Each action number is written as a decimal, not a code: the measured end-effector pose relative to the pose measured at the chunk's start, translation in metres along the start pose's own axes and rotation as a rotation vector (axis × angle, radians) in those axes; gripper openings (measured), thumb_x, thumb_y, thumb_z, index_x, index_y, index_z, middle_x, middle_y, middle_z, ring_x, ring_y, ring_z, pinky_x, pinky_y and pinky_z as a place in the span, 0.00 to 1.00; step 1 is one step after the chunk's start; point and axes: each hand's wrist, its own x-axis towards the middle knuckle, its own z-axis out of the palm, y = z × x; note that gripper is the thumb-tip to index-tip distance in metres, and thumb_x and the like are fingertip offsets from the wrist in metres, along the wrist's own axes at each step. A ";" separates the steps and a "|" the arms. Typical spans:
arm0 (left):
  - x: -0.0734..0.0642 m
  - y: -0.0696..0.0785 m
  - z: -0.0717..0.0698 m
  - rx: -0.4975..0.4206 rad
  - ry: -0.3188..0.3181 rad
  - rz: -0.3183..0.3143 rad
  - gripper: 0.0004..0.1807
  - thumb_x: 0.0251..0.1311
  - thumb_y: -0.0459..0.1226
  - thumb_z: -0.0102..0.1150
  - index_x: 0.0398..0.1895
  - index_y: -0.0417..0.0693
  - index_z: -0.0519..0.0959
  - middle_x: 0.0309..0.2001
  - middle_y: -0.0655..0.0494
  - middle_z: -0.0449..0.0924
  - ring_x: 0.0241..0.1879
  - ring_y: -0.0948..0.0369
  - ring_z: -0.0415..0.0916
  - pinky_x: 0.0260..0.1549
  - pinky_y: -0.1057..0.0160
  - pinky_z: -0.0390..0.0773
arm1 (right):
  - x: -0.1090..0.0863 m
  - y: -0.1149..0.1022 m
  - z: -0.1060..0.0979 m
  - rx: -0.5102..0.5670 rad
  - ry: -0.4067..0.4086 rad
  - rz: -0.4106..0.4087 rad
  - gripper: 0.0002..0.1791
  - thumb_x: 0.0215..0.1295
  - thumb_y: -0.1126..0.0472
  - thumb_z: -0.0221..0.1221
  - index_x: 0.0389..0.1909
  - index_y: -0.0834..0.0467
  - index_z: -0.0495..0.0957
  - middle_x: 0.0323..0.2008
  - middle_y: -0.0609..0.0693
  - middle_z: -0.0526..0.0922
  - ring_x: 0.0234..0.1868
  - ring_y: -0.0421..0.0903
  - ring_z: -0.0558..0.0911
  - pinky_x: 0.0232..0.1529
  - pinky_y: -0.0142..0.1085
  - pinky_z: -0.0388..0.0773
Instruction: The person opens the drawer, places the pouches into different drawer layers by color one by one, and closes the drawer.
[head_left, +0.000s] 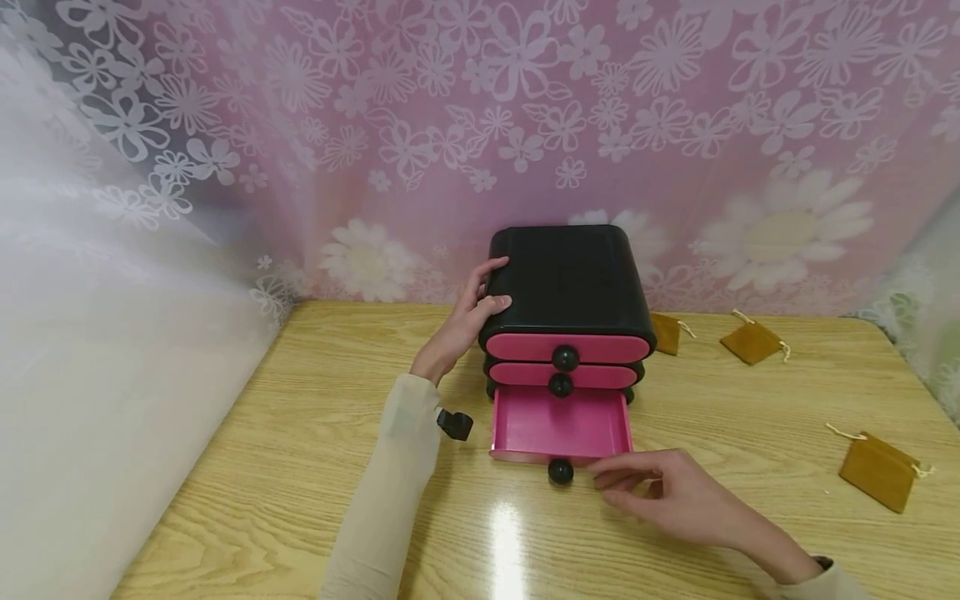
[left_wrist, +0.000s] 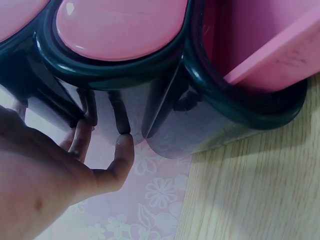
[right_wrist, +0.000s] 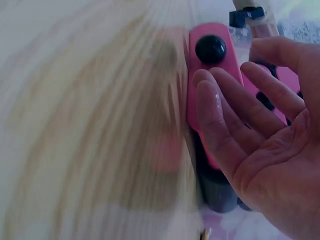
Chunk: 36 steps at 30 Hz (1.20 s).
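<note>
Left hand [head_left: 459, 327] rests loose-fingered against left side of glossy black plastic drawer cabinet [head_left: 570, 279], likely steadying it; right hand [head_left: 686, 500], empty, relaxed, by its pulled-out pink plastic bottom drawer [head_left: 558, 425].

2 arms [head_left: 390, 492] reach forward: left fingers [head_left: 491, 266] spread and farther out, right fingers [head_left: 645, 459] nearer, loosely bent.

Seems an indoor nook, curtained off; cannot be told for sure as home or studio. Backed by a hanging pink curtain [head_left: 450, 200] in a white floral print, closed in at the left by pale sheeting [head_left: 112, 350], and furnished with a glossy wood-grain tabletop [head_left: 300, 467] bearing a small black-and-pink drawer unit [head_left: 570, 279] and brown drawstring pouches [head_left: 879, 472].
</note>
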 end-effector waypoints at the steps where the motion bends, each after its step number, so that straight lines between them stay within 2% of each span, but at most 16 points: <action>1: 0.000 0.000 0.000 -0.001 0.000 0.000 0.31 0.72 0.46 0.48 0.76 0.78 0.57 0.74 0.52 0.58 0.68 0.53 0.68 0.68 0.45 0.70 | -0.002 0.001 -0.002 -0.008 0.007 -0.006 0.16 0.70 0.53 0.65 0.55 0.50 0.85 0.46 0.46 0.90 0.41 0.34 0.84 0.33 0.29 0.79; 7: 0.001 -0.001 -0.001 -0.008 -0.002 -0.001 0.32 0.72 0.46 0.48 0.77 0.77 0.57 0.72 0.50 0.61 0.68 0.52 0.69 0.66 0.45 0.72 | -0.009 0.005 -0.014 -0.045 0.054 -0.033 0.15 0.69 0.54 0.65 0.55 0.49 0.85 0.46 0.45 0.90 0.40 0.35 0.85 0.31 0.30 0.79; 12: 0.001 0.000 -0.001 -0.001 -0.007 -0.002 0.32 0.72 0.46 0.48 0.77 0.76 0.56 0.74 0.51 0.57 0.69 0.50 0.68 0.67 0.44 0.71 | -0.015 0.008 -0.023 -0.047 0.059 0.022 0.16 0.70 0.53 0.64 0.58 0.46 0.84 0.48 0.45 0.90 0.41 0.34 0.84 0.31 0.30 0.78; 19: 0.001 0.003 -0.001 0.079 0.010 -0.030 0.31 0.70 0.49 0.50 0.74 0.85 0.59 0.80 0.57 0.42 0.81 0.53 0.43 0.75 0.36 0.54 | -0.023 0.013 -0.030 -0.049 0.098 0.026 0.16 0.71 0.54 0.63 0.58 0.49 0.83 0.49 0.48 0.90 0.42 0.34 0.85 0.32 0.32 0.82; 26: 0.001 0.006 -0.001 0.083 0.012 -0.055 0.30 0.69 0.49 0.49 0.73 0.86 0.61 0.79 0.55 0.42 0.80 0.52 0.42 0.74 0.36 0.54 | -0.031 0.021 -0.044 -0.073 0.148 0.039 0.18 0.72 0.58 0.62 0.61 0.54 0.82 0.49 0.49 0.89 0.43 0.35 0.85 0.34 0.33 0.83; 36: 0.001 0.008 0.000 0.072 0.016 -0.089 0.29 0.70 0.50 0.47 0.72 0.87 0.61 0.80 0.57 0.39 0.81 0.51 0.41 0.74 0.34 0.52 | -0.050 0.040 -0.065 -0.117 0.283 0.028 0.20 0.72 0.65 0.61 0.62 0.61 0.79 0.49 0.33 0.88 0.42 0.34 0.88 0.33 0.34 0.84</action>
